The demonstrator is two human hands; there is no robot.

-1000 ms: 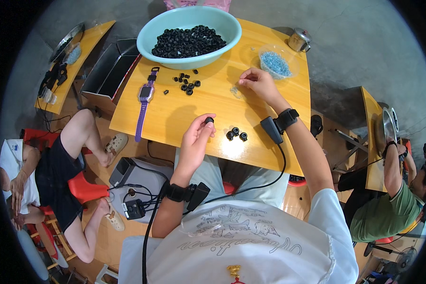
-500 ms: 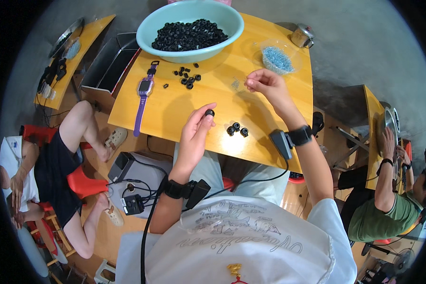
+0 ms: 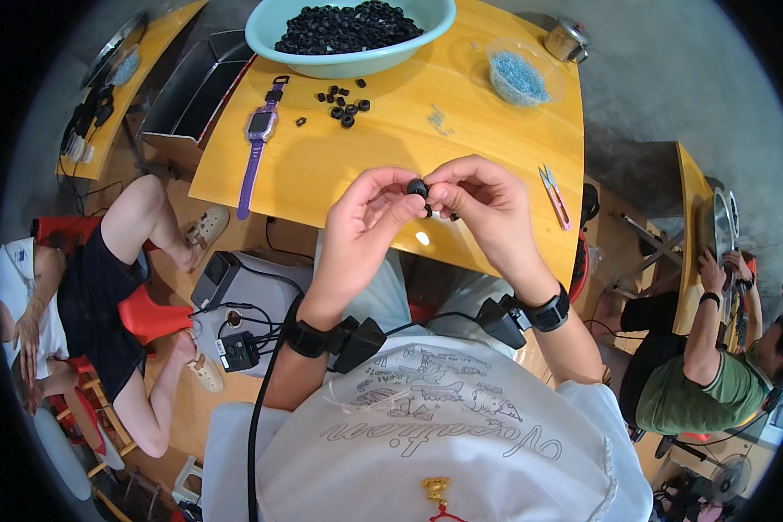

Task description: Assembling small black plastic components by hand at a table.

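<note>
A small round black part (image 3: 418, 187), glossy on top, is pinched between the thumb and fingers of my left hand (image 3: 361, 226) above the table's near edge. My right hand (image 3: 489, 209) meets it from the other side, thumb and forefinger pressed together at the part. Whatever lies between those right fingertips is hidden. Just below the fingertips a few similar black pieces (image 3: 428, 210) on the table are partly covered by my hands. Farther off lies a little scatter of thin, pale metallic pieces (image 3: 439, 120).
A light-blue basin (image 3: 348, 61) full of black parts stands at the back. Nearby are loose black parts (image 3: 348, 111), a purple-strapped watch (image 3: 254, 161), a clear bowl (image 3: 520, 78) of bluish small pieces, a metal cup (image 3: 566, 40) and thread snips (image 3: 555, 196). Co-workers sit on both sides.
My right hand has come from the pale scatter back to my left hand. Both now meet at the black part. The view has shifted, bringing the thread snips into sight at the right.
</note>
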